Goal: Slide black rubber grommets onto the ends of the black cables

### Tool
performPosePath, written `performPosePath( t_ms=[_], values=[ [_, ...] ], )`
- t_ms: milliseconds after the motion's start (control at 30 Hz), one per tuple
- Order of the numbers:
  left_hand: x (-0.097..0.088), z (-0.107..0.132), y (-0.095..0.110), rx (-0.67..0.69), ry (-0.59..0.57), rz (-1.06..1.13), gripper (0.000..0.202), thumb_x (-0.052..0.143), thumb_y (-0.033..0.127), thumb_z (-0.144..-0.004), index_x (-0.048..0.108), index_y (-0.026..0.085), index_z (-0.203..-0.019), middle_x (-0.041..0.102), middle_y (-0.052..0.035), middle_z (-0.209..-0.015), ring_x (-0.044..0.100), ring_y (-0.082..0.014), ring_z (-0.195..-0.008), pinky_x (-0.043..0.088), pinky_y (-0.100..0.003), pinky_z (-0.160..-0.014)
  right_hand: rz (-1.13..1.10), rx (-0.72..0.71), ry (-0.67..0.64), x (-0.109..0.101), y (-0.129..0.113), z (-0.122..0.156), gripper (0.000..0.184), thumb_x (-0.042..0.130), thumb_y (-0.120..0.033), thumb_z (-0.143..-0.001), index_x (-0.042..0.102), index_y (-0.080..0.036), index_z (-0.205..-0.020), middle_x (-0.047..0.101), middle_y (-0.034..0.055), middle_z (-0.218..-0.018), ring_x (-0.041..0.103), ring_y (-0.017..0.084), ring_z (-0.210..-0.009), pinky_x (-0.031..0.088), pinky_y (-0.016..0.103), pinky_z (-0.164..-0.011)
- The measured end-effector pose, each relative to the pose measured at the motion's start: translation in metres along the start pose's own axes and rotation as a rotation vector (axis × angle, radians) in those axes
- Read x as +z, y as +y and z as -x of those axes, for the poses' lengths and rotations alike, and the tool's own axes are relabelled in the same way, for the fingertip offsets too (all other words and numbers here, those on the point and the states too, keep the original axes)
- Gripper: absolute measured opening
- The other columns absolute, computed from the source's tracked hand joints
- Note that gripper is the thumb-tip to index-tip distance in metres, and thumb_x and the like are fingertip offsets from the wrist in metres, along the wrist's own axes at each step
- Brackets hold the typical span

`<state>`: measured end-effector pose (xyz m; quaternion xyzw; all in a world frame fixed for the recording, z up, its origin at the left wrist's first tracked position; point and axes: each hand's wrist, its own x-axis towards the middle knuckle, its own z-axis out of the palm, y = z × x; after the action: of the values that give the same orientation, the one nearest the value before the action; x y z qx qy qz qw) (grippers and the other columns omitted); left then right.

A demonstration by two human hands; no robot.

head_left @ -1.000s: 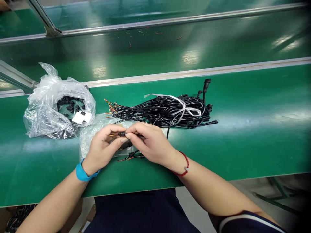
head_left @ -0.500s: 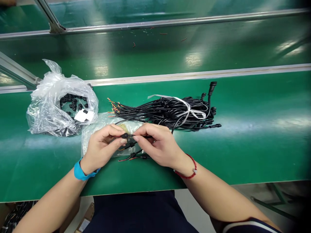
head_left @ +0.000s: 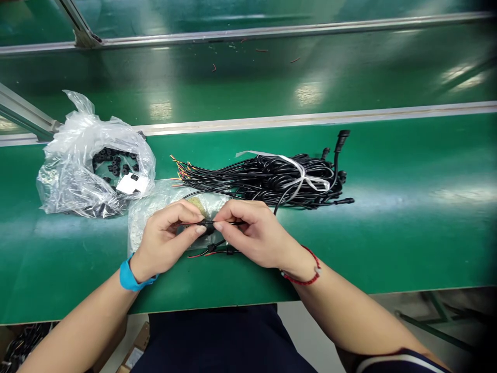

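Note:
My left hand (head_left: 171, 233) pinches a small black grommet (head_left: 205, 223) between thumb and forefinger. A thin black cable runs through it toward my right hand (head_left: 250, 233), whose thumb and forefinger are closed on that cable just beside the grommet. Below my fingers lie other cable ends (head_left: 209, 253) with red and black wires and black grommets on them. A clear plastic bag (head_left: 145, 207) lies flat under my hands. Behind them rests a bundle of black cables (head_left: 272, 173), tied with a white strip, with bare coloured wire ends at its left.
An open clear bag (head_left: 66, 171) of black grommets (head_left: 114, 161) stands at the left, with a white label (head_left: 132, 184) in it. A pale rail (head_left: 272, 118) edges the green bench (head_left: 388, 233) at the back. Red wire scraps (head_left: 261, 50) lie beyond it.
My left fingers and the grommet have moved slightly right and down, closer to my right fingertips. The view has shifted a little. Both hands keep their pinch.

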<state>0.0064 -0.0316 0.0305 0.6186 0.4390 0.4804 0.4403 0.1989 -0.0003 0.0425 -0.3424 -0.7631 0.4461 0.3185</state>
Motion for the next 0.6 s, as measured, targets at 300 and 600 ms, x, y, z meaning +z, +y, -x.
performPosePath(
  t_ms=[300, 600],
  values=[
    [0.0040, 0.0021, -0.0032, 0.080, -0.065, -0.080, 0.013, 0.068, 0.007, -0.075, 0.066, 0.019, -0.081, 0.066, -0.0033, -0.079, 0.060, -0.0139, -0.074, 0.049, -0.026, -0.065, 0.031, 0.016, -0.067, -0.0018, -0.0022, 0.0001, 0.014, 0.052, -0.012, -0.082, 0.055, -0.018, -0.070, 0.049, -0.0068, -0.056, 0.039, 0.006, -0.053, 0.030, 0.020, -0.053],
    [0.0013, -0.0015, -0.0012, 0.056, -0.022, -0.112, 0.017, 0.065, 0.009, -0.078, 0.063, 0.019, -0.091, 0.063, -0.0029, -0.084, 0.060, -0.0133, -0.078, 0.049, -0.023, -0.066, 0.109, -0.024, -0.032, -0.0001, -0.0001, -0.0019, 0.007, 0.055, -0.014, -0.085, 0.060, -0.018, -0.086, 0.061, -0.0025, -0.074, 0.051, 0.008, -0.065, 0.039, 0.020, -0.063]
  ],
)
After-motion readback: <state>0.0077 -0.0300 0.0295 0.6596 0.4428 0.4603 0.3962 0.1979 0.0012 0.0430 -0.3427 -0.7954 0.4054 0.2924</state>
